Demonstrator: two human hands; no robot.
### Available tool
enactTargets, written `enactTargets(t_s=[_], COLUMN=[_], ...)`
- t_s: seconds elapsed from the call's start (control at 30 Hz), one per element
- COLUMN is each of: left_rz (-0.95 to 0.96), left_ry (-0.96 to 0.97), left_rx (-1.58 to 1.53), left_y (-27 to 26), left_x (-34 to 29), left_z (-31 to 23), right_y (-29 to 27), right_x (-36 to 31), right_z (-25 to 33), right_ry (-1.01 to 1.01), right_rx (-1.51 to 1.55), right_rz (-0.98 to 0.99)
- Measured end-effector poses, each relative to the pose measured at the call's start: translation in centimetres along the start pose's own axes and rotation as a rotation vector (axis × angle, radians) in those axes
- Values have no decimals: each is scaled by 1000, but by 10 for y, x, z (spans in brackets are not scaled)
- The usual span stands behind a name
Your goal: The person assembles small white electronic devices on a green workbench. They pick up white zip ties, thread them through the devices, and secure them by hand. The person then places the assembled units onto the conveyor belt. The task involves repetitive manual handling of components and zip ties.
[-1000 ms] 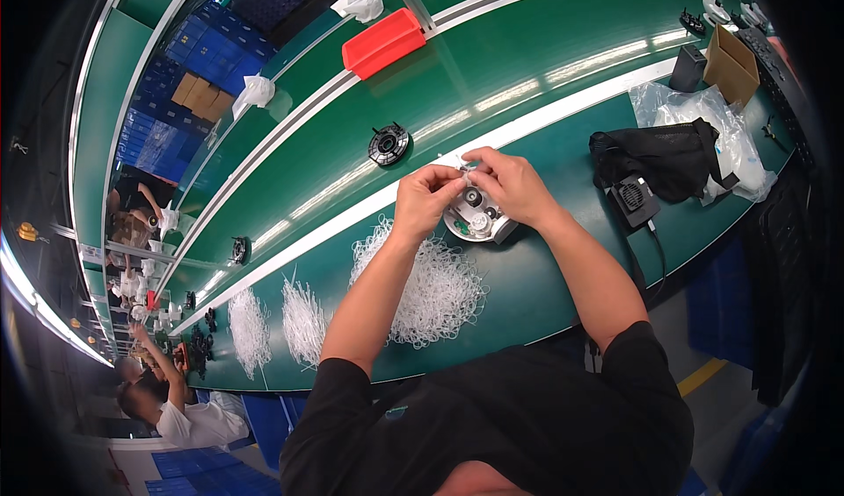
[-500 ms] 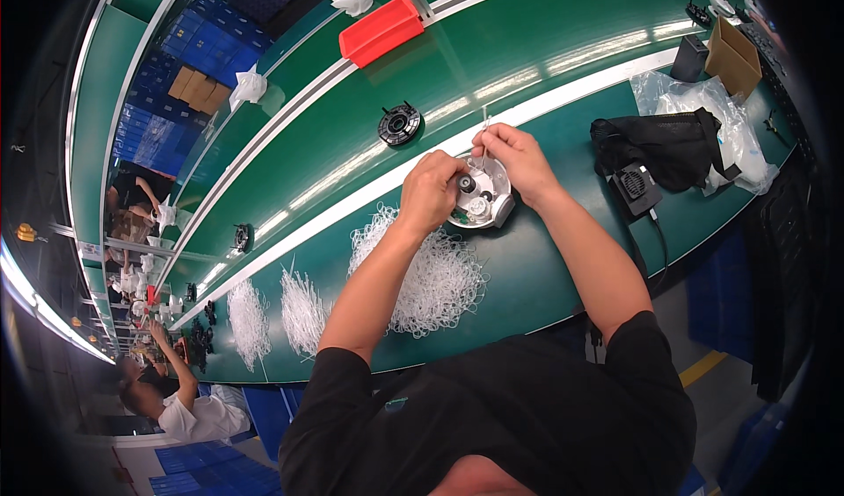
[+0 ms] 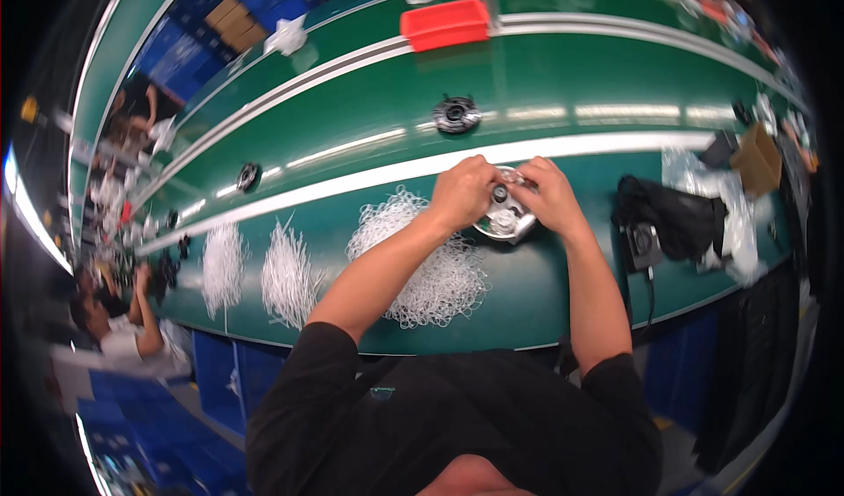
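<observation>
A round white housing (image 3: 525,230) with black and white parts inside sits on the green bench before me. My left hand (image 3: 466,195) is closed at its left rim, fingertips reaching over the far part of the inside. From the right, my right hand (image 3: 549,195) comes in with fingers pinched together near the left fingertips; whatever lies between them is hidden. Just left of the housing spreads a big pile of looped thin white strips, like cable ties (image 3: 431,276). Two bundles of straighter white strips (image 3: 288,276) lie further left.
On the conveyor beyond are a black round part (image 3: 456,115) and another farther left (image 3: 248,176). A red bin (image 3: 445,24) stands on the far ledge. To the right lie a black bag (image 3: 673,219), a corded black device (image 3: 642,246), clear plastic and a cardboard box (image 3: 758,159). Other people sit far left.
My view has turned, shifting the scene. My right hand has come down to the housing's far part, closer to my left; the white strip that stood up from its fingers no longer shows.
</observation>
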State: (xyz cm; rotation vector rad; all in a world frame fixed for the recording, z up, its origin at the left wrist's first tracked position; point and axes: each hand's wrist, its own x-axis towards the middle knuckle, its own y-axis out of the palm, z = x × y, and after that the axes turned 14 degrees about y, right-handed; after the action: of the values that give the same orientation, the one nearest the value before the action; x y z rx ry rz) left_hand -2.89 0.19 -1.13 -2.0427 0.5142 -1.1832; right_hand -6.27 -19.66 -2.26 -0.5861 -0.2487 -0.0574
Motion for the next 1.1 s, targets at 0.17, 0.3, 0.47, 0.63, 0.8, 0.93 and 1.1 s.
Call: enactTargets(t_s=[0.17, 0.3, 0.47, 0.63, 0.8, 0.93, 1.1], left_rz=[10, -66, -150, -32, -13, -460, -649], left_ry=[-23, -99, -182, -487, -575, -626, -805], left_rx=[15, 60, 3, -189, -702, -901, -761], left_y=[7, 3, -5, -23, -23, -33, -78], left_x=[-3, -7, -17, -29, -42, -40, -32], left_z=[2, 4, 4, 12, 25, 62, 141], right_y=[-7, -6, 7, 40, 36, 43, 41], right_x=[0, 2, 2, 3, 10, 9, 6], right_z=[6, -1, -21, -50, -77, -64, -58], right_ry=[-28, -108, 237, 283, 366, 404, 429], right_rx=[-139, -100, 248, 932, 906, 712, 709], right_rz=[39, 58, 235, 39, -71, -96, -64])
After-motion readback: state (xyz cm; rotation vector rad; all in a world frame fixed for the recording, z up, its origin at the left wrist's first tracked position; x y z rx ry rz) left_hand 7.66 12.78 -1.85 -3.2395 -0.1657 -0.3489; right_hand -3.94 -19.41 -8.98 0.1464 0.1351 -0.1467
